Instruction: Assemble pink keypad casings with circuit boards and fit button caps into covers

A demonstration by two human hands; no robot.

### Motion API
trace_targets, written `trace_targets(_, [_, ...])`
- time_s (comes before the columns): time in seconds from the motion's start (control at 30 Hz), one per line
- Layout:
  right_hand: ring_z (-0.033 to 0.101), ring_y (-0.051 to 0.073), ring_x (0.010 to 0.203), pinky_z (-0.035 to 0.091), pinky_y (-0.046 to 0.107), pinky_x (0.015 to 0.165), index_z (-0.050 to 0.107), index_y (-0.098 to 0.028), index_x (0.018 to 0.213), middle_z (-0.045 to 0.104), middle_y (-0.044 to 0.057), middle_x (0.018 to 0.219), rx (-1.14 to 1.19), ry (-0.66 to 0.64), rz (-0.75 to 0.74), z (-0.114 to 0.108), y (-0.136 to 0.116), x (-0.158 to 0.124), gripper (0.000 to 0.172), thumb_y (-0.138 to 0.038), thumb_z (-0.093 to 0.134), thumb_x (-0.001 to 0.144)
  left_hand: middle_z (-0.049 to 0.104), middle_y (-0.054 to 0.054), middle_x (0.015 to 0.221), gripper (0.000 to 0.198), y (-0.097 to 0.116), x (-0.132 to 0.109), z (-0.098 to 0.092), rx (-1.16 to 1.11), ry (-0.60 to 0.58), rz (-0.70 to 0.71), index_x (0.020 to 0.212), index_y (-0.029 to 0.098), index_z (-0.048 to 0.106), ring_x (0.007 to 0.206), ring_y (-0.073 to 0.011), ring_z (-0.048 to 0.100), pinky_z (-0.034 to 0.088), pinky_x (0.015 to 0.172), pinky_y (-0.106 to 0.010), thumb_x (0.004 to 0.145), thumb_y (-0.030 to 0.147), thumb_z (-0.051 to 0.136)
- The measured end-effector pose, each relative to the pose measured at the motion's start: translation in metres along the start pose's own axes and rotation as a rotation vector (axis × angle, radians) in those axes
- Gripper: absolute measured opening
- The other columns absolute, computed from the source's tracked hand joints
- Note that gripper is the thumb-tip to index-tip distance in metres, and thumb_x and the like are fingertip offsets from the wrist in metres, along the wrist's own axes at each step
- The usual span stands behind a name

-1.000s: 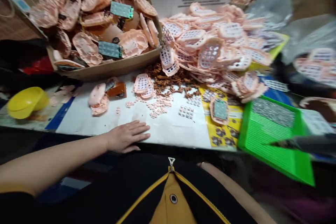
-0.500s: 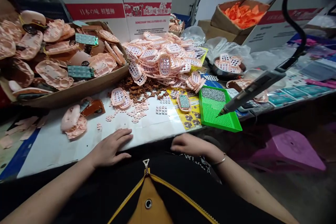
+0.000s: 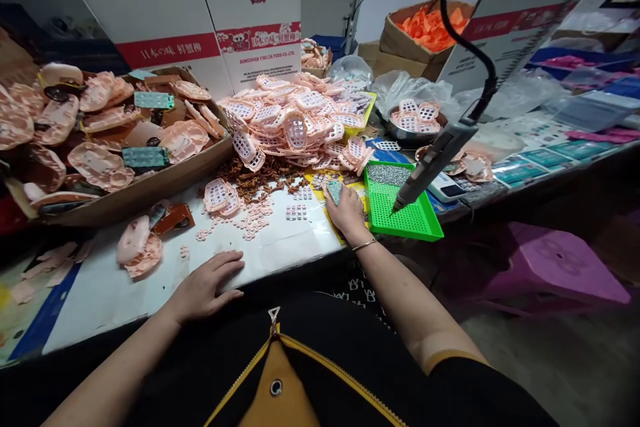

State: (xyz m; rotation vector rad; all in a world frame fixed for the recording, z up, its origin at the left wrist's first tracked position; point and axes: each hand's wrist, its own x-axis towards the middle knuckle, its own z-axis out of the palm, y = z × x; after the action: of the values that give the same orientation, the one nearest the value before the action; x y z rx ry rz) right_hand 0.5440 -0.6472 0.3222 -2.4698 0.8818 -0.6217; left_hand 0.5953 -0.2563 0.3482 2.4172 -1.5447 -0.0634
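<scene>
My right hand (image 3: 346,211) reaches over the yellow printed sheet (image 3: 320,180), its fingers curled on a pink plastic shell with a green circuit board (image 3: 333,191) in it. Part of that shell is hidden under the hand. My left hand (image 3: 209,285) lies flat near the table's front edge, fingers stretched out, holding nothing. Beyond it are loose small pink rings (image 3: 253,219) and clear button pieces (image 3: 296,212). Right of my right hand, a hanging electric screwdriver (image 3: 431,163) points down over a green perforated tray (image 3: 400,219) with small screws (image 3: 387,175) at its far end.
A carton (image 3: 115,197) of pink shells and circuit boards fills the left. Behind the table's middle rises a heap of pink keypad shells (image 3: 295,117). A metal bowl (image 3: 413,133) with more shells stands at the back right. A purple stool (image 3: 565,267) is below, on the right.
My right hand has moved forward from the table's front edge onto the shell with the circuit board. My left hand stays flat on the table. The whole view has shifted slightly.
</scene>
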Motion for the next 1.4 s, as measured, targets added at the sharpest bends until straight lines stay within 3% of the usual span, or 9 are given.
trace_targets(0.17, [0.052, 0.035, 0.128, 0.04, 0.05, 0.111, 0.05, -0.002, 0.138, 0.058, 0.028, 0.135, 0.149, 0.097, -0.054, 0.007, 0.021, 0.0, 0.063, -0.045, 0.058, 0.093, 0.061, -0.014, 0.143, 0.053, -0.002, -0.002, 0.002, -0.049, -0.011, -0.045, 0.129, 0.019, 0.066, 0.133, -0.0297, 0.058, 0.049, 0.115, -0.049, 0.092, 0.057, 0.057])
trace_targets(0.3, [0.054, 0.033, 0.128, 0.042, 0.055, 0.111, 0.047, -0.009, 0.142, 0.059, 0.024, 0.136, 0.286, 0.183, -0.198, 0.011, 0.035, -0.005, 0.067, -0.049, 0.059, 0.089, 0.066, -0.016, 0.135, 0.049, 0.007, 0.006, 0.009, -0.232, 0.164, -0.17, 0.121, 0.018, 0.069, 0.129, -0.0301, 0.06, 0.048, 0.115, -0.052, 0.09, 0.056, 0.06])
trace_targets(0.43, [0.057, 0.032, 0.127, 0.046, 0.056, 0.11, 0.043, -0.014, 0.146, 0.059, 0.021, 0.136, 0.46, 0.254, -0.379, 0.003, 0.025, -0.025, 0.072, -0.052, 0.062, 0.089, 0.068, -0.018, 0.126, 0.055, 0.043, 0.049, 0.017, -0.883, 0.35, -0.459, 0.117, 0.017, 0.066, 0.118, -0.029, 0.065, 0.048, 0.113, -0.054, 0.081, 0.059, 0.072])
trace_targets(0.57, [0.06, 0.031, 0.127, 0.051, 0.054, 0.108, 0.038, -0.019, 0.151, 0.059, 0.019, 0.136, 0.564, 0.279, -0.544, -0.008, -0.006, -0.054, 0.071, -0.045, 0.066, 0.09, 0.058, -0.018, 0.143, 0.087, 0.09, 0.121, 0.021, -1.471, 0.319, -0.422, 0.136, 0.022, 0.054, 0.119, -0.0262, 0.065, 0.05, 0.108, -0.045, 0.065, 0.058, 0.088])
trace_targets(0.67, [0.059, 0.031, 0.128, 0.053, 0.054, 0.107, 0.034, -0.022, 0.153, 0.058, 0.018, 0.138, 0.574, 0.242, -0.637, -0.011, -0.025, -0.069, 0.071, -0.04, 0.065, 0.092, 0.065, -0.01, 0.135, 0.084, 0.114, 0.162, 0.027, -1.83, 0.397, -0.334, 0.128, 0.023, 0.062, 0.121, -0.0228, 0.063, 0.044, 0.113, -0.038, 0.055, 0.043, 0.097])
trace_targets(0.77, [0.056, 0.031, 0.133, 0.052, 0.056, 0.108, 0.028, -0.025, 0.156, 0.055, 0.018, 0.142, 0.582, 0.13, -0.745, -0.011, -0.029, -0.076, 0.071, -0.035, 0.061, 0.094, 0.075, -0.006, 0.106, 0.058, 0.121, 0.174, 0.032, -1.964, 0.443, -0.416, 0.106, 0.017, 0.071, 0.101, -0.0203, 0.069, 0.046, 0.109, -0.037, 0.056, 0.034, 0.096])
trace_targets(0.87, [0.055, 0.031, 0.134, 0.053, 0.054, 0.107, 0.027, -0.024, 0.157, 0.053, 0.018, 0.146, 0.607, 0.039, -0.814, -0.012, -0.018, -0.078, 0.074, -0.037, 0.064, 0.094, 0.076, -0.008, 0.106, 0.044, 0.114, 0.164, 0.031, -2.002, 0.42, -0.477, 0.104, 0.015, 0.071, 0.098, -0.0212, 0.071, 0.051, 0.1, -0.036, 0.062, 0.022, 0.085])
trace_targets(1.1, [0.068, 0.027, 0.11, 0.059, 0.049, 0.095, 0.054, -0.021, 0.135, 0.066, 0.016, 0.123, 0.772, -0.172, -0.499, -0.014, -0.001, -0.071, 0.047, -0.041, 0.064, 0.094, 0.073, -0.015, 0.122, 0.047, 0.091, 0.136, 0.018, -2.051, 0.292, -0.515, 0.105, 0.013, 0.07, 0.094, -0.0303, 0.074, 0.063, 0.079, -0.042, 0.059, 0.013, 0.073])
trace_targets(1.4, [0.071, 0.021, 0.095, 0.062, 0.041, 0.087, 0.065, -0.023, 0.112, 0.073, 0.009, 0.109, 1.109, -0.514, -0.081, -0.007, -0.048, -0.047, 0.048, -0.059, 0.073, 0.081, 0.075, -0.015, 0.109, 0.052, 0.072, 0.129, 0.012, -2.084, 0.124, -0.554, 0.106, 0.01, 0.069, 0.082, -0.0285, 0.075, 0.063, 0.066, -0.035, 0.055, 0.011, 0.076])
